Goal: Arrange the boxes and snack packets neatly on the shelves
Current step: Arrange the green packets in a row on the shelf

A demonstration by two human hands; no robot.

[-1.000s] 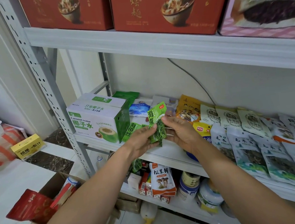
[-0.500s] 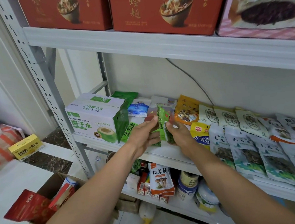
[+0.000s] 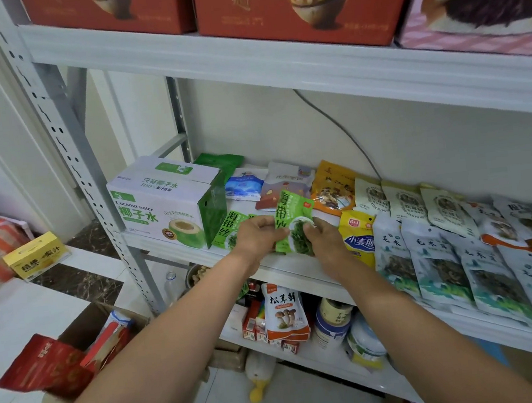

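Mid-task: left hand (image 3: 255, 235) and right hand (image 3: 324, 241), each grip clamped on the green packet (image 3: 292, 215), upright over the middle shelf (image 3: 285, 267), coconut water box (image 3: 165, 206) at its 9 o'clock, pouch rows (image 3: 437, 258) tidy at 3 o'clock, loose packets (image 3: 285, 182) at 12 o'clock unsorted.

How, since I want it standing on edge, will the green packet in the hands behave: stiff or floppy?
Probably floppy: the green packet is a thin pouch, and the left hand and right hand steady it. Likely light: a mere pinch holds it. It may tip unless leaned against the matching packet beside the coconut water box.
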